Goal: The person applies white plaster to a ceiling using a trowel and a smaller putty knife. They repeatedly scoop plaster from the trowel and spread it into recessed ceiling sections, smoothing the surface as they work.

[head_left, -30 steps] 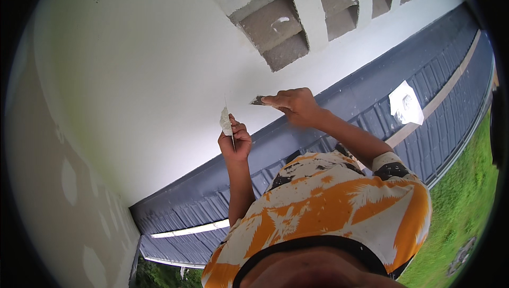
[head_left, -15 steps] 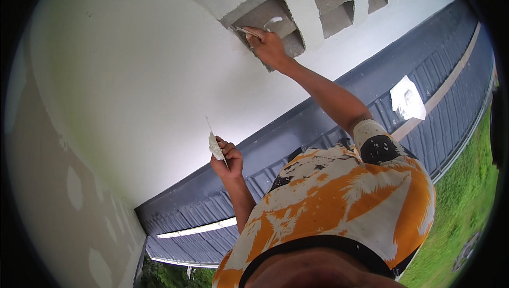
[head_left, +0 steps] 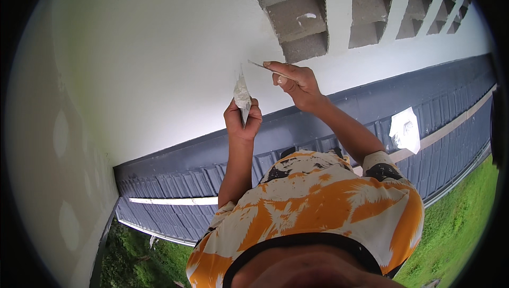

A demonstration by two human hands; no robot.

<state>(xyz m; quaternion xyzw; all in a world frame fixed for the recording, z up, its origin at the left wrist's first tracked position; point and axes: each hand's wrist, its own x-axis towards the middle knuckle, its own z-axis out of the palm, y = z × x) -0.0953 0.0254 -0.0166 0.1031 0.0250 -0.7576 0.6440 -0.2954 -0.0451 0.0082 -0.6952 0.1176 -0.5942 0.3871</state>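
The left hand [head_left: 242, 131] grips a flat blade [head_left: 246, 114] heaped with lumpy white paste [head_left: 242, 95]. At its 2 o'clock the right hand [head_left: 300, 83] pinches a thin second blade [head_left: 258, 65], tip toward 10 o'clock. Beyond spreads smooth white wall [head_left: 154, 65]; at 1 o'clock, a rough grey boxy recess [head_left: 289, 20] holds a white smear [head_left: 306, 17]. At 3 o'clock, an angular white sheet [head_left: 398, 130] lies on ribbed dark roofing [head_left: 453, 137].

Grip of the thin flat grey scraper [head_left: 258, 65] is hidden by the bare right hand [head_left: 299, 85]; greyish lump [head_left: 408, 127] on the angular white sheet [head_left: 399, 135] (no clue, honestly) is too small.
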